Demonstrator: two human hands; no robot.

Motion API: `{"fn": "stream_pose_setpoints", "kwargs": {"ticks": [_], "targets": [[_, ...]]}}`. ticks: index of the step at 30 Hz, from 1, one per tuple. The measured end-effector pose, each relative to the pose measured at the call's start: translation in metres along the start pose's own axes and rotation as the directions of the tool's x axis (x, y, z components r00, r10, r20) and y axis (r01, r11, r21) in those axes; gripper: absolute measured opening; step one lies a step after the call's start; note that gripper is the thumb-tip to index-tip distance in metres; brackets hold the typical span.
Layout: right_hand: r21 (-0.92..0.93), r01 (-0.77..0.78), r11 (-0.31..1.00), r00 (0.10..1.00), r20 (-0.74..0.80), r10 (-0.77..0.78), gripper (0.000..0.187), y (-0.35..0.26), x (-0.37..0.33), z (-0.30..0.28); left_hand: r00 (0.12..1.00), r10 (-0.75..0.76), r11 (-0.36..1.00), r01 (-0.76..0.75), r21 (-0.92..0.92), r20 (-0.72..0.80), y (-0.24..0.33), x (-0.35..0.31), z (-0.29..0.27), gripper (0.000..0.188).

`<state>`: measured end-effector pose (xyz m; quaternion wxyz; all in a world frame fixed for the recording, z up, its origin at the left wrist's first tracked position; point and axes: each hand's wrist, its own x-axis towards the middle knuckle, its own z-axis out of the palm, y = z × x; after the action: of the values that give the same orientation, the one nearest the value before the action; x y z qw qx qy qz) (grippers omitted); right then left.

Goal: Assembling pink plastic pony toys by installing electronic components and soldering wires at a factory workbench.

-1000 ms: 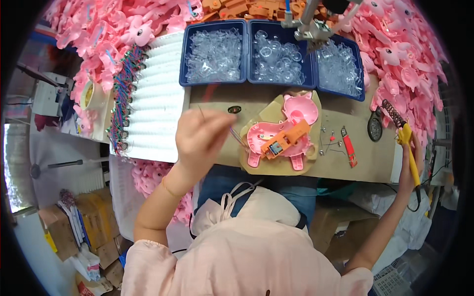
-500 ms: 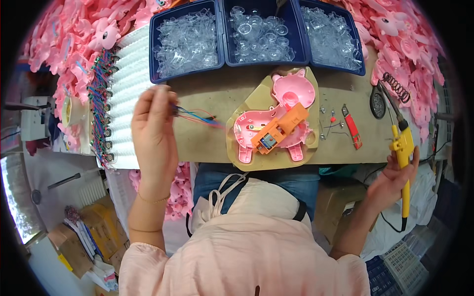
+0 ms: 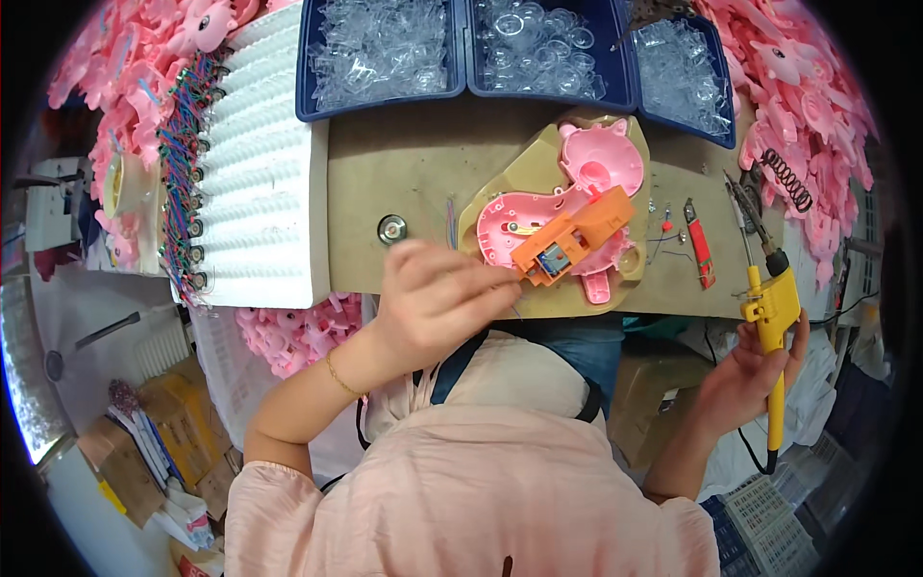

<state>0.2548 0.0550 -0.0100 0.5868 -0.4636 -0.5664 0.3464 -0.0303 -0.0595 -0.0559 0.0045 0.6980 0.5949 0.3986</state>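
Note:
My left hand (image 3: 437, 298) reaches in front of the fixture, its fingers pinched together beside the lower end of an orange plastic part (image 3: 582, 236). A thin strand shows below the fingertips; the rest of the grip is hidden. Thin coloured wires (image 3: 451, 223) run down behind this hand. Left of them, a small round speaker (image 3: 391, 229) lies on the table. The orange part sits across a pink animal-shaped toy shell (image 3: 495, 226), which rests open side up in a tan fixture (image 3: 524, 180). My right hand (image 3: 755, 375) is wrapped round a yellow soldering gun (image 3: 772, 308), tip pointing up.
Blue bins (image 3: 380, 108) of clear plastic pieces stand at the back. A white ridged tray (image 3: 264, 183) with wired speakers (image 3: 195, 228) along its edge is at left. Pink shells (image 3: 798, 87) are heaped at both sides. A red-handled cutter (image 3: 699, 255) lies right of the fixture.
My left hand has moved right and nearer, from beside the white tray to the orange part. The speaker with wires now lies on the table. My right hand keeps the soldering gun. The view has shifted.

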Motion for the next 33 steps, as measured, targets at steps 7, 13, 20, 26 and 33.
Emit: {"fn": "stream_pose_setpoints", "kwargs": {"ticks": [7,13,20,26,33], "targets": [[0.013,0.018,1.0,0.998,0.06,-0.019,0.055,-0.005,-0.003,0.009,0.966,0.257,0.955,-0.258,0.144,0.03,0.007,0.001,0.012,0.017],[0.036,-0.031,0.999,0.996,0.085,0.028,0.058,-0.007,-0.01,0.004,0.995,0.038,0.999,-0.037,-0.019,0.094,0.021,0.013,0.002,0.02],[0.04,0.044,0.998,0.899,0.434,-0.057,0.069,-0.029,-0.059,-0.038,0.912,-0.389,0.908,0.403,-0.11,0.134,0.028,0.011,0.009,0.013],[-0.083,-0.206,0.975,0.407,0.899,0.163,0.069,-0.034,-0.042,-0.048,0.903,-0.423,0.896,0.43,-0.113,0.079,0.032,0.014,0.01,0.006],[0.107,0.36,0.927,0.403,0.878,-0.258,0.058,-0.031,-0.04,-0.011,0.897,-0.438,0.891,0.443,-0.098,0.065,0.034,0.017,0.013,0.008]]}}
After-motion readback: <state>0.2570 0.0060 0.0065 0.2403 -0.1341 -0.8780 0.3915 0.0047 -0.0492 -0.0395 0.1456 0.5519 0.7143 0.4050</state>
